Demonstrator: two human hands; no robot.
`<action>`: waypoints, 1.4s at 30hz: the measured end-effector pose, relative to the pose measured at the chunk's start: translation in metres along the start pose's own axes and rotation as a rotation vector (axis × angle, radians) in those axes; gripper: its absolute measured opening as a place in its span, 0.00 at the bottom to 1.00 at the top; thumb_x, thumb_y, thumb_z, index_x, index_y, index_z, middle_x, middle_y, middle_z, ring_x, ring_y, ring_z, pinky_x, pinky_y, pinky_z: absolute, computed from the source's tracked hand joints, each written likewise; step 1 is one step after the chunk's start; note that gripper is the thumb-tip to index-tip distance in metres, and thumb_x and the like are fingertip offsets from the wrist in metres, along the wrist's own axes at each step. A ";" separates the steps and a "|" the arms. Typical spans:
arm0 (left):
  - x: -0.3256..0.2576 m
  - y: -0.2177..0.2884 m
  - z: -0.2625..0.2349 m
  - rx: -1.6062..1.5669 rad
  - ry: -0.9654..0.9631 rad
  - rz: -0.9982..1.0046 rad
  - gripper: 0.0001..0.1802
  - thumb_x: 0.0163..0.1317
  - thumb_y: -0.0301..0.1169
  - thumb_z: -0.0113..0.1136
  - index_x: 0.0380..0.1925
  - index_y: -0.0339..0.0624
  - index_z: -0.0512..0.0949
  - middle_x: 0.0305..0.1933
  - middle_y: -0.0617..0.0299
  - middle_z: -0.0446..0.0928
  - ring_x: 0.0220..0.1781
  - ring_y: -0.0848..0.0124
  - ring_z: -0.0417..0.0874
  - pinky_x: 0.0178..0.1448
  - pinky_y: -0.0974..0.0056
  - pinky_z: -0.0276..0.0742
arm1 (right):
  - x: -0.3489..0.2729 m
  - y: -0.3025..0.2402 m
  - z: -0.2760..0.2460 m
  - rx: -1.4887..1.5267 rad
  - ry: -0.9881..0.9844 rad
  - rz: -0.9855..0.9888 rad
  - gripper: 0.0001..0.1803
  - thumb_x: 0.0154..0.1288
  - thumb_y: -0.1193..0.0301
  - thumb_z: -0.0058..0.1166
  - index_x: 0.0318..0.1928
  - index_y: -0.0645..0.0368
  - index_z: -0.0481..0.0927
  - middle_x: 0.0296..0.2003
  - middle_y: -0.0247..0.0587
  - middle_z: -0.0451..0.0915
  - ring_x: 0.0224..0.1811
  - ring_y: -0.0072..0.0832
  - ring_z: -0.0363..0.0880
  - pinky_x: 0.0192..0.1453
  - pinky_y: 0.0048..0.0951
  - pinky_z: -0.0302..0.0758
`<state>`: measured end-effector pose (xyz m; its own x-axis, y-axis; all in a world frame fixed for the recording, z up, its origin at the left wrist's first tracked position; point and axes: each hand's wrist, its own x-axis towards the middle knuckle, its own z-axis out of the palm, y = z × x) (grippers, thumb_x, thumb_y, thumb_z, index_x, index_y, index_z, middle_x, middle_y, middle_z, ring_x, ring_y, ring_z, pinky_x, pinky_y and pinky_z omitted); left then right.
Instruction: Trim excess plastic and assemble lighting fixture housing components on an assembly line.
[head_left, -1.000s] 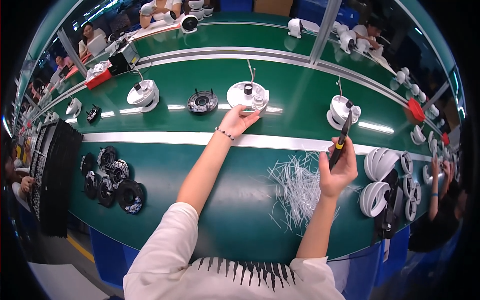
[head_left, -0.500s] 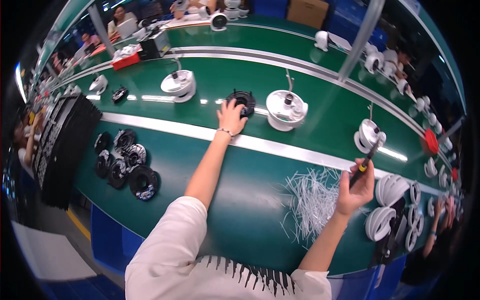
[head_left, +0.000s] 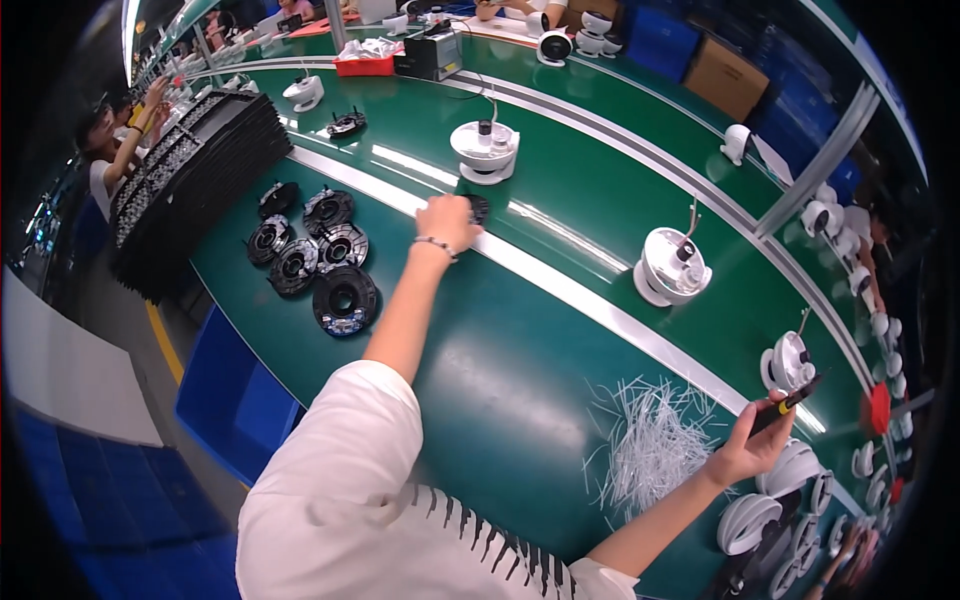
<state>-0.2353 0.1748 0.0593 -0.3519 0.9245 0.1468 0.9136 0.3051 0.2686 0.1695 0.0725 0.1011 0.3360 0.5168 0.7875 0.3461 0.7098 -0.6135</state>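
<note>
Black round part [head_left: 480, 208] beside the fingers of the left hand [head_left: 447, 222]

Left grasp too hidden to judge; best held by the rim. Right hand [head_left: 752, 448] clenched around black-and-yellow tool [head_left: 787, 404].

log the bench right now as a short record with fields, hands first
left hand: on a black round part, fingers mostly hidden
right hand: gripping a black-and-yellow tool
left of right hand: pile of thin white strips
bench left: six black round parts, beside stacked black trays
beyond pale rail: white housings with upright wires
bench right: white rings
</note>
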 end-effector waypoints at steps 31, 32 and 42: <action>0.072 0.099 0.063 -2.015 -0.086 -0.185 0.33 0.43 0.12 0.33 0.55 0.38 0.54 0.53 0.45 0.62 0.52 0.48 0.69 0.48 0.42 0.73 | 0.007 -0.008 -0.009 -0.001 0.024 0.074 0.30 0.44 0.84 0.52 0.53 0.70 0.63 0.43 0.42 0.70 0.41 0.23 0.67 0.46 0.22 0.65; 0.061 0.099 0.055 -1.953 -0.220 -0.085 0.34 0.41 0.12 0.34 0.55 0.40 0.54 0.53 0.47 0.62 0.52 0.49 0.69 0.47 0.42 0.74 | 0.008 -0.006 -0.005 -0.011 -0.017 0.119 0.29 0.44 0.83 0.53 0.52 0.69 0.64 0.42 0.40 0.71 0.41 0.23 0.68 0.46 0.22 0.65; -0.047 0.195 0.006 -1.680 -0.665 0.299 0.35 0.39 0.12 0.39 0.55 0.38 0.56 0.49 0.56 0.66 0.52 0.68 0.70 0.47 0.66 0.74 | 0.029 0.019 0.021 -0.639 -0.322 -0.076 0.26 0.34 0.72 0.60 0.42 0.60 0.75 0.35 0.43 0.74 0.37 0.38 0.72 0.42 0.34 0.68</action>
<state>-0.0394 0.1924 0.0989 0.2782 0.9532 0.1181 -0.3711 -0.0067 0.9286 0.1677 0.1107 0.1132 0.0501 0.6625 0.7474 0.8363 0.3812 -0.3940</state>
